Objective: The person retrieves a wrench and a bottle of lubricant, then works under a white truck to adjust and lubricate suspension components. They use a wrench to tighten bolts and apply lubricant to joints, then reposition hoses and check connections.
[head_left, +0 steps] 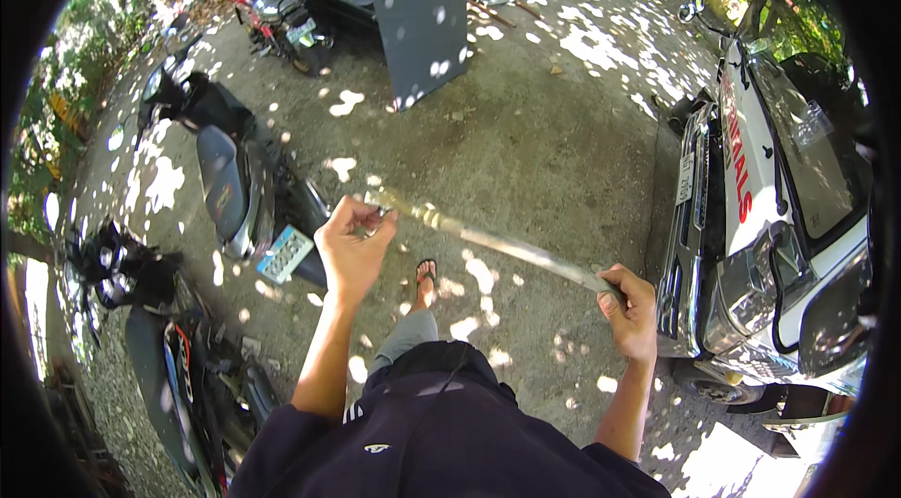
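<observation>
A long, pale metal rod slants across in front of me, its left end higher than its right. Brass-coloured rings sit near its left end, where the tip looks blurred. My right hand is wrapped round the dark right end of the rod. At the brass end, my left hand is closed in a pinch, thumb and forefinger together. A small dark bit shows between those fingertips; whether it belongs to the rod I cannot tell.
Parked scooters and a black motorcycle stand to my left. A white truck rises close on my right. Farther off, a grey panel stands beside a red motorcycle. Sun-dappled concrete lies underfoot.
</observation>
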A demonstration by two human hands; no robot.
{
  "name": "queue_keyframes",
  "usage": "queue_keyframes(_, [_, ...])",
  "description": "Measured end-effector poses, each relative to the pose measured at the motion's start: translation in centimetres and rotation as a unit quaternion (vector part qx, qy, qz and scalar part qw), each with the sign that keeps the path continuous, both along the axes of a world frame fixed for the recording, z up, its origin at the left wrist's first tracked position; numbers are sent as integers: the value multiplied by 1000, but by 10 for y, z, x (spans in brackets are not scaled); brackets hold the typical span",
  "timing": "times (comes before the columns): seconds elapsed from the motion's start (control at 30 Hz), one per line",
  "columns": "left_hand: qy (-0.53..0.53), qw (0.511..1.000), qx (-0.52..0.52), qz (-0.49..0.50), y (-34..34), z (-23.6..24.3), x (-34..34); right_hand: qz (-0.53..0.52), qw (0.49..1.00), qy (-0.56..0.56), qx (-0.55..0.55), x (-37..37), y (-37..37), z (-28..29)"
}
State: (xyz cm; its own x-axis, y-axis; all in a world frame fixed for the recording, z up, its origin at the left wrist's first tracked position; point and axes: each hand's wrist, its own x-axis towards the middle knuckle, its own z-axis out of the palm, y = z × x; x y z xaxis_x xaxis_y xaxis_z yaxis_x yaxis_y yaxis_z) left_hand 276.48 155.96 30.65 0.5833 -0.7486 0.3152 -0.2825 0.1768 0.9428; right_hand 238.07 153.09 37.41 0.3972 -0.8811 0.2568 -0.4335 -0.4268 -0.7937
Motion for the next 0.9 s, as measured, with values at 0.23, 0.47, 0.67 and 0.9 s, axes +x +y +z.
queue_keyframes(0.23, [323, 924, -9, -205, -153, -44, 64, 18, 996, -31, 84, 27, -160, -5])
queue_keyframes(0.47, [551, 752, -72, -353, -340, -38, 52, -41, 998, 10, 37, 16, -296, 3])
queue_keyframes(0.67, [667, 672, 25, -322, -513, -31, -8, -240, 965, -67, 81, 2, -413, 2])
queue_keyframes(0.9, [504, 783, 110, -348, -696, -38, -70, -234, 933, -251, 107, -40, -682, 19])
